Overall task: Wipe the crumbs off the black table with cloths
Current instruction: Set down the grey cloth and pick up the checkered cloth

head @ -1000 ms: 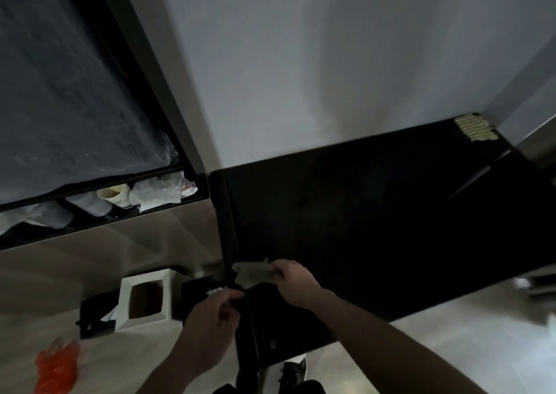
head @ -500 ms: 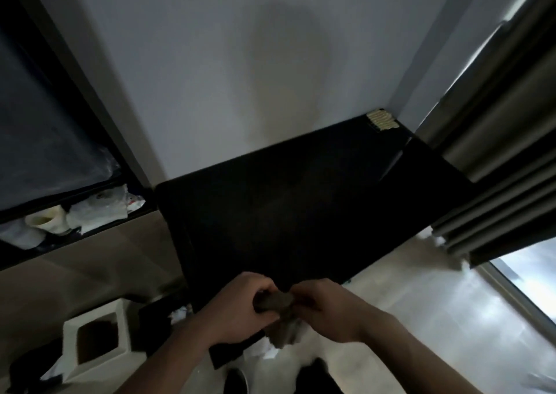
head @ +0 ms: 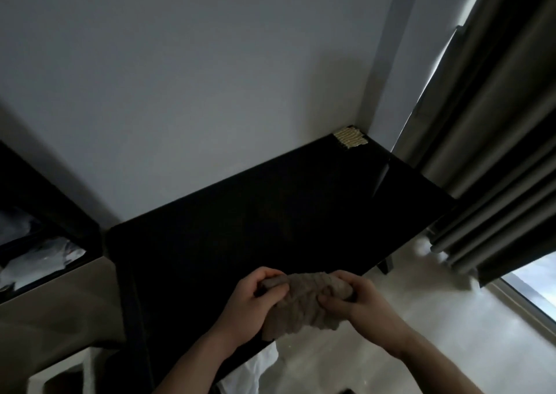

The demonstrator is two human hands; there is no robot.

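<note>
The black table [head: 270,228] runs along the grey wall from lower left to upper right. A bunched grey-brown cloth [head: 304,300] hangs over the table's near edge, held from both ends. My left hand [head: 249,303] grips its left end and my right hand [head: 361,302] grips its right end. A pale yellow ribbed cloth [head: 350,137] lies in the table's far right corner against the wall. The tabletop is too dark to make out any crumbs.
Dark curtains [head: 496,152] hang at the right beside a window [head: 535,282]. A black shelf with white bags [head: 36,255] stands at the left. A white box [head: 60,375] sits on the floor at lower left, and the pale floor [head: 436,303] lies to the right.
The view swung right, bringing the curtains and window in. My hands moved from the table's left edge to its near edge, and the small scrap between them became a larger bunched cloth.
</note>
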